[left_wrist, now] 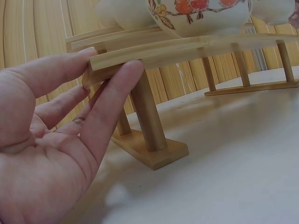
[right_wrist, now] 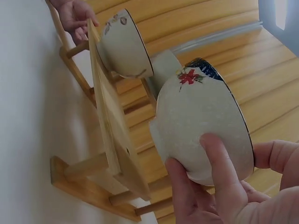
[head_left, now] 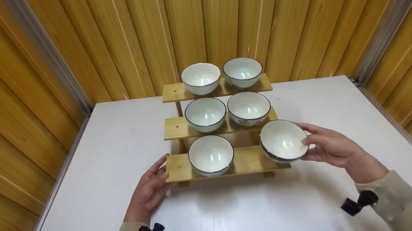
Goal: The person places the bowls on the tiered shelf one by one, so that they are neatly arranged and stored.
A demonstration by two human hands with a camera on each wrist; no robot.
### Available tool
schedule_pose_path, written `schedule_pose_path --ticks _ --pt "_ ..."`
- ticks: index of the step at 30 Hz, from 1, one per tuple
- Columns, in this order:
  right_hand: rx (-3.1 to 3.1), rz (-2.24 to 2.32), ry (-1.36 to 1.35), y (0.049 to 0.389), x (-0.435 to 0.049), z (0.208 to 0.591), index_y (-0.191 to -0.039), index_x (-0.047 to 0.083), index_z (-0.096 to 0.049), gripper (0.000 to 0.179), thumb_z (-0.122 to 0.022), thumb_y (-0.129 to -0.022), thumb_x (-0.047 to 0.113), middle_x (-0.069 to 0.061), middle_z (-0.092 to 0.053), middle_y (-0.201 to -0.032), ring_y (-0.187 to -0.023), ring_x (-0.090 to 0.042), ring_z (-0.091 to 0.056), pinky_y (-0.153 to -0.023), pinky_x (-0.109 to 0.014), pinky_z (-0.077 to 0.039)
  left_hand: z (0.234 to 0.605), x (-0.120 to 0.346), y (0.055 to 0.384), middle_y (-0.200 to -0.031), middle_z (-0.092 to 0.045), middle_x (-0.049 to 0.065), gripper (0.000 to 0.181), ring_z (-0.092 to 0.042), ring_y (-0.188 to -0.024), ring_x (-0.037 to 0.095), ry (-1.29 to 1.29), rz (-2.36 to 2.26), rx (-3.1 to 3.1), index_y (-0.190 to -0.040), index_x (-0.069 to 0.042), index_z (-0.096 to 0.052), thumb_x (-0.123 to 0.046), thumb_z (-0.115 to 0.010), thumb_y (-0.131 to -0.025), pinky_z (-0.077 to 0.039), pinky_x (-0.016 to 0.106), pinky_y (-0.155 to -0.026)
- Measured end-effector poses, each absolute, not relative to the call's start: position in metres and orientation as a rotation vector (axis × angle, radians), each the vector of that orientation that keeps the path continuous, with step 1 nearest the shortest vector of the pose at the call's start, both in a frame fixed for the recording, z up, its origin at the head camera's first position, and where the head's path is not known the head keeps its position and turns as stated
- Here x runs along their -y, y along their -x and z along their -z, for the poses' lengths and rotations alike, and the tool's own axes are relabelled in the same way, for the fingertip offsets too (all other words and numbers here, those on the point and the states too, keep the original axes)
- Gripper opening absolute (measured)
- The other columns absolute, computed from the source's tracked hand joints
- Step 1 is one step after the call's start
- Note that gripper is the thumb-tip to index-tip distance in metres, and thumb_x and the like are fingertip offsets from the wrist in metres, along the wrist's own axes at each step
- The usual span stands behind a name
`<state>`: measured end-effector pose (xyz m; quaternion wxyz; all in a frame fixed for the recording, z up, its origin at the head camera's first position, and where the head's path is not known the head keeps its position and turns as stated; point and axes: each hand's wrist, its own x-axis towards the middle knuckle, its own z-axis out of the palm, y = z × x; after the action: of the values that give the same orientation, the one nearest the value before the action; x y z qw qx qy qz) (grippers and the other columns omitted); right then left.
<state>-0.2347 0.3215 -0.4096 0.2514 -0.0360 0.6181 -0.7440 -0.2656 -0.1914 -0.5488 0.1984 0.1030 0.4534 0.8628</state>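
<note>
My right hand (head_left: 329, 144) pinches a white bowl (head_left: 283, 139) by its dark rim, thumb at the inner edge and fingers against the outside. The bowl tilts slightly over the right end of the lowest shelf. In the right wrist view, the held bowl (right_wrist: 201, 121) shows a red flower and a dark blue patch, with its foot apart from the board. My left hand (head_left: 152, 185) grips the left end of the three-tier wooden stand (head_left: 252, 159); the left wrist view shows fingers on both sides of the board end (left_wrist: 117, 58).
Another bowl (head_left: 211, 155) sits on the lowest shelf's left part. Two bowls stand on the middle shelf (head_left: 175, 128) and two on the top shelf (head_left: 173, 92). The stand rests on a white table (head_left: 125, 143), with wood-panelled walls (head_left: 184, 21) behind and at the sides.
</note>
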Motion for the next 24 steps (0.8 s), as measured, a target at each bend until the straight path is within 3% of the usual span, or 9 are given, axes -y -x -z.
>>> schedule_pose_path --ticks 9,14,24 --pt "-1.739 1.936 0.039 0.242 -0.280 0.415 -0.159 0.014 -0.032 0.064 -0.054 -0.100 0.001 -0.014 -0.039 -0.139 -0.100 -0.022 -0.071 -0.088 -0.033 -0.062 0.549 0.191 0.266 -0.138 -0.056 0.004 0.067 -0.067 -0.115 0.018 -0.276 -2.402 -1.294 -0.164 -0.007 -0.018 0.005 -0.045 -0.105 -0.060 0.032 -0.091" --pt "-1.779 1.910 0.033 0.249 -0.267 0.420 -0.160 0.010 -0.030 0.067 -0.055 -0.099 0.002 -0.014 -0.045 -0.133 -0.094 -0.019 -0.071 -0.083 -0.029 -0.063 0.549 0.192 0.267 -0.139 -0.056 0.004 0.066 -0.066 -0.116 0.019 -0.281 -2.407 -1.278 -0.164 -0.007 -0.019 0.006 -0.044 -0.105 -0.059 0.033 -0.092" --pt "-1.797 1.896 0.054 0.252 -0.258 0.425 -0.162 0.005 -0.024 0.070 -0.055 -0.099 0.002 -0.016 -0.046 -0.136 -0.101 -0.019 -0.070 -0.087 -0.034 -0.063 0.548 0.191 0.265 -0.139 -0.056 0.004 0.067 -0.065 -0.119 0.018 -0.260 -2.409 -1.277 -0.165 -0.009 -0.019 0.005 -0.045 -0.105 -0.058 0.033 -0.097"
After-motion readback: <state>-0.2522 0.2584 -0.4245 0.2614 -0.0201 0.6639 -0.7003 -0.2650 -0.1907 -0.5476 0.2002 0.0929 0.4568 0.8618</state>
